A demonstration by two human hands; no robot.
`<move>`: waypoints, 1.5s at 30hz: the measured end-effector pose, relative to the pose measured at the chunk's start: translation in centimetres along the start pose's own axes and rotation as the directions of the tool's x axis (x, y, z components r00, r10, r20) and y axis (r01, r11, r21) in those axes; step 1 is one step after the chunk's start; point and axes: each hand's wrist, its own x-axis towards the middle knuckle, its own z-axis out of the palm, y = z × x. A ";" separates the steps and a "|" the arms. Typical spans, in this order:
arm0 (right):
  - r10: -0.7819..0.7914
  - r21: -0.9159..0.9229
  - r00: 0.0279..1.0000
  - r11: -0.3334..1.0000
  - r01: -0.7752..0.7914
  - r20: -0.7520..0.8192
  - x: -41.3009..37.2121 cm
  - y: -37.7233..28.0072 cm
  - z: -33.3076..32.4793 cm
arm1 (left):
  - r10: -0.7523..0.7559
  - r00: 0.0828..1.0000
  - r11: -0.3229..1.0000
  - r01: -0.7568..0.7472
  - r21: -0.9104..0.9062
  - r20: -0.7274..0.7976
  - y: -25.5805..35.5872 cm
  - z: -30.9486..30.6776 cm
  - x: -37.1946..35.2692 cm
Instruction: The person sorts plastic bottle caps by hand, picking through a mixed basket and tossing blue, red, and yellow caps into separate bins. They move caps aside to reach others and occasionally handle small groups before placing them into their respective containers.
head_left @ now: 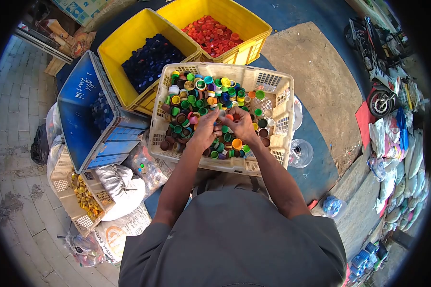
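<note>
My left hand (206, 130) and my right hand (241, 126) meet over the middle of a cream plastic crate (156, 129). Their fingers are closed and pinch a small pale bottle cap (221, 114) between them; the fingers partly hide it. Below and around both hands lie many loose bottle caps in green, brown, orange, yellow, white and blue. An orange cap (237, 143) is just under my right hand. The crate's right side holds fewer caps, with bare floor showing there.
Beyond the crate stand a yellow bin (115, 57) of dark blue caps and another yellow bin (246, 24) of red caps. At left are a blue bin (76, 129), a crate of yellow caps (85, 197) and a white sack (124, 193). A clear tub (301, 153) sits at right; a motorcycle (382, 95) stands farther off.
</note>
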 end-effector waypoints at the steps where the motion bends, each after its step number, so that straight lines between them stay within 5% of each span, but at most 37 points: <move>1: 0.074 0.122 0.997 0.990 -0.069 -0.035 -0.2 -1.3 0.0 | 0.011 1.000 0.999 -0.011 -0.044 -0.003 0.0 0.0 -0.1; 4: 0.210 0.453 0.970 0.882 -0.133 -0.124 -0.1 -2.2 -1.5 | 0.085 0.988 0.963 -0.049 0.265 -0.125 -0.1 0.3 -0.1; 7: 0.281 0.625 0.930 0.777 -0.075 -0.237 1.1 -2.2 -3.3 | 0.090 0.984 0.756 0.035 0.654 -0.156 0.1 0.7 -0.5; 12: 0.394 0.895 0.889 0.445 0.039 -0.234 3.3 -2.1 -6.7 | 0.155 0.984 0.795 -0.070 0.602 -0.090 -1.3 -0.6 0.5; 13: 0.493 0.872 0.815 0.489 0.029 -0.303 4.0 -2.5 -7.1 | 0.183 0.978 0.825 -0.099 0.557 -0.097 -1.6 -1.0 0.9; 14: 0.482 0.706 0.790 0.702 -0.091 -0.378 4.8 -2.1 -7.6 | 0.149 0.979 0.863 -0.059 0.502 -0.141 -1.7 -1.5 1.1; 16: 0.399 0.219 0.765 0.917 -0.334 -0.506 6.5 0.2 -9.1 | 0.073 0.971 0.924 0.019 0.381 -0.227 -0.8 -1.4 0.1; 17: 0.243 -0.235 0.814 0.879 -0.415 -0.528 7.4 1.6 -9.9 | 0.083 0.968 0.935 0.007 0.356 -0.237 -0.7 -1.8 0.2; 20: -0.069 -0.813 0.934 0.518 -0.268 -0.351 7.9 2.4 -10.1 | 0.136 0.955 0.924 -0.027 0.381 -0.262 -0.4 -2.7 -0.1; 21: 0.085 -0.792 0.927 0.496 -0.357 -0.365 8.2 1.7 -9.7 | 0.169 0.951 0.890 -0.034 0.455 -0.259 0.0 -2.4 -0.3; 24: 0.178 -0.800 0.926 0.468 -0.376 -0.332 8.2 1.3 -8.6 | 0.272 0.937 0.780 -0.080 0.621 -0.221 0.1 -2.4 -0.5; 29: 0.143 -0.800 0.932 0.481 -0.358 -0.332 8.5 2.1 -7.8 | 0.370 0.921 0.686 -0.181 0.705 -0.123 -1.1 -3.8 0.9; 34: 0.085 -0.759 0.938 0.564 -0.324 -0.337 7.9 3.2 -8.3 | 0.289 0.942 0.740 -0.106 0.664 -0.172 -1.4 -2.6 0.6; 38: -0.002 -0.662 0.942 0.712 -0.235 -0.337 7.7 3.8 -8.9 | 0.221 0.945 0.827 -0.051 0.561 -0.240 -1.3 -2.1 0.4; 42: 0.135 -0.266 0.946 0.939 -0.217 -0.295 7.9 2.4 -8.3 | 0.098 0.980 0.990 -0.077 0.120 -0.172 -0.8 -2.4 1.3; 45: 0.108 -0.374 0.992 0.919 -0.124 -0.064 5.7 -4.0 -5.3 | 0.083 0.993 0.995 -0.087 -0.044 -0.083 0.8 -0.8 1.4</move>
